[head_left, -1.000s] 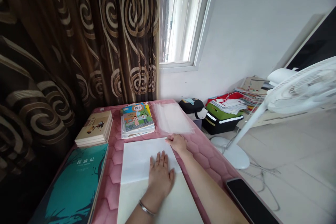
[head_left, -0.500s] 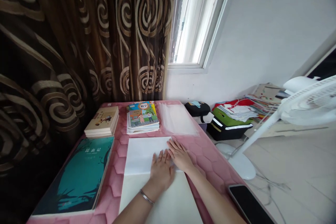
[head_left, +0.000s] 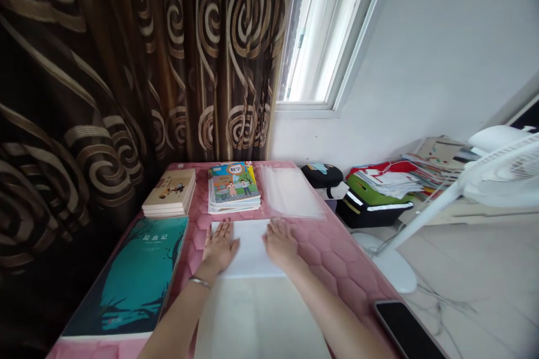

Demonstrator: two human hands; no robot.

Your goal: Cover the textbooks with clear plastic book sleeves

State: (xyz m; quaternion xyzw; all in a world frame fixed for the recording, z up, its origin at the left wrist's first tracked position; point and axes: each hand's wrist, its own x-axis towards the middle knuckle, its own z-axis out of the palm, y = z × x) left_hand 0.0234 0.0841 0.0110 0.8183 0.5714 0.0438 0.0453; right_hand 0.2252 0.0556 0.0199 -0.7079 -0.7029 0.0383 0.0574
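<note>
Left hand (head_left: 221, 248) and right hand (head_left: 281, 244) lie flat, fingers outstretched, slightly apart, on opposite sides of a white paper sheet (head_left: 250, 252).

Left wrist (head_left: 207, 270) wears one thin silver-toned bangle (head_left: 200, 281), shiny, finer detail too small to read; right wrist (head_left: 292, 265) bare, left forearm (head_left: 174, 314) and right forearm (head_left: 332, 305) bare as far as visible.

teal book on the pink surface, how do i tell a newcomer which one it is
Find the pink quilted surface below the swirl-patterned curtain. Along its left edge, nearer the camera than the stack of cream books, lies the teal book. Its big teal cover with white characters sets it apart.
</note>
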